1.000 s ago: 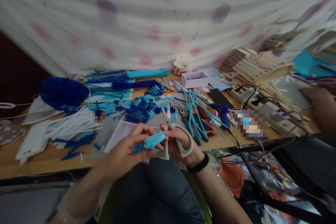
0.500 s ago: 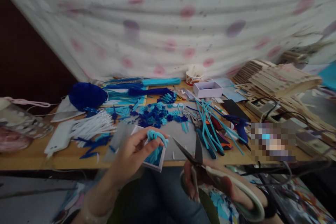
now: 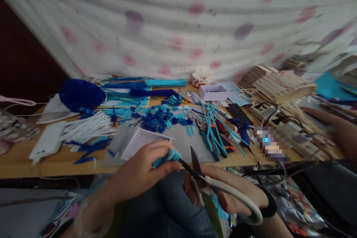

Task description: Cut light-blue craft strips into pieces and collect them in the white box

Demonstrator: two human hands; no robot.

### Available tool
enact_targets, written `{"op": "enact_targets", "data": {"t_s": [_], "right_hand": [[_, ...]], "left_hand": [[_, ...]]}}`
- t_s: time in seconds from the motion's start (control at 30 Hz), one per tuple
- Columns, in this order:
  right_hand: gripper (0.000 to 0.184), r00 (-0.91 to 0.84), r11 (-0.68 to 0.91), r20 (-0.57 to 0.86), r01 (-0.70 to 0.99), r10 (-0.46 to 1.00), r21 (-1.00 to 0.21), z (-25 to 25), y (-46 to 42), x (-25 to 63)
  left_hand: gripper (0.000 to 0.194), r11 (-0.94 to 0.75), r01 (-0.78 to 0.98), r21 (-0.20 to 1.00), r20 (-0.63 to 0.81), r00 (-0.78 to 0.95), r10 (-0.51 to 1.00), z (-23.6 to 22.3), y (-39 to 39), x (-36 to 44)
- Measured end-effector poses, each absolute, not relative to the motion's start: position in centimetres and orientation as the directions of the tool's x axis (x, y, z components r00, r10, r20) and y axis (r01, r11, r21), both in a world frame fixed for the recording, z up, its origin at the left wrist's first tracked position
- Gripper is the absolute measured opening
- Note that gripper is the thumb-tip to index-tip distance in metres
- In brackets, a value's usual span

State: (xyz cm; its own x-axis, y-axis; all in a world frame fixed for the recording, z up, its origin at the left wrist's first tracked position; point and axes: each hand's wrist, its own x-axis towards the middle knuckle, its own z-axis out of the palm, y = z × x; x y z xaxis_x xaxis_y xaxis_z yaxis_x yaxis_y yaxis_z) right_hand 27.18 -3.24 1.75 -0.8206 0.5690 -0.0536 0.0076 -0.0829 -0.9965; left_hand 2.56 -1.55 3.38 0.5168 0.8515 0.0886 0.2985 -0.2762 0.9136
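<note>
well, blue bundle (image 3: 169,157) beside open scissors (image 3: 196,163)

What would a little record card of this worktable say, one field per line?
left hand: left hand pinches a light blue fuzzy bundle
right hand: right hand holds scissors by the handles
blades: apart, one pointing at the bundle; contact unclear
near the left hand: white open box
middle of table: blue flower shapes
left side: white stems, white phone
right side: blue glue gun, stacked wooden sticks
far right: another person's hand
behind: spotted cloth
</note>
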Motion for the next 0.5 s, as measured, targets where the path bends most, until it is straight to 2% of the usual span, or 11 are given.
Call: {"op": "enact_targets", "data": {"t_s": [0.17, 0.3, 0.5], "right_hand": [[0.057, -0.803, -0.003, 0.03, -0.04, 0.596, -0.999, 1.3, -3.2, 27.1], [0.06, -0.788, -0.003, 0.011, -0.016, 0.616, -1.0, 2.0, -3.1, 27.4], [0.059, -0.776, 0.042, 0.015, 0.014, 0.63, -0.999, 2.5, -3.2, 27.5]], "left_hand": [[0.032, -0.332, 0.301, 0.894, 0.095, 0.595, 0.798, 2.9, -1.7, 3.1], [0.034, -0.293, 0.224, 0.929, 0.109, 0.592, 0.798, 2.2, -1.9, 2.9], [0.03, -0.19, 0.161, 0.968, 0.1, 0.446, 0.889, 1.1, -2.2, 3.4]]}}
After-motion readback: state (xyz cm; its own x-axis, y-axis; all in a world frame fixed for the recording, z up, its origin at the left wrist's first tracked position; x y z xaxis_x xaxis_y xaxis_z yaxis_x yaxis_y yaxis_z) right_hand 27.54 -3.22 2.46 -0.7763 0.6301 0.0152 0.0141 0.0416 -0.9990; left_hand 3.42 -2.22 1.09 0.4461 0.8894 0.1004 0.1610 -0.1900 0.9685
